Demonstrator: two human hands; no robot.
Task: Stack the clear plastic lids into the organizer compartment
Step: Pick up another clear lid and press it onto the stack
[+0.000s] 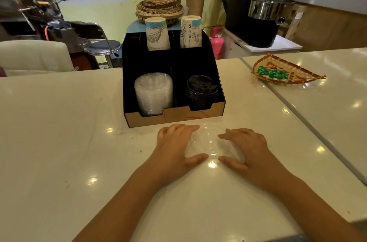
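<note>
A clear plastic lid (pixel 209 141) lies flat on the white counter just in front of the black organizer (pixel 198 115). My left hand (pixel 174 142) cups its left edge and my right hand (pixel 248 146) cups its right edge, fingers and thumbs curled around the rim. I cannot tell whether it is one lid or a small stack. The organizer's front left compartment holds a tall stack of clear lids (pixel 153 93). Its front right compartment holds a stack of black lids (pixel 201 91).
Two stacks of printed paper cups (pixel 157 33) (pixel 191 31) stand upside down in the organizer's rear slots. A woven tray with green sweets (pixel 282 72) lies on the counter at the right, beyond a seam. Chairs and a coffee roaster stand behind the counter.
</note>
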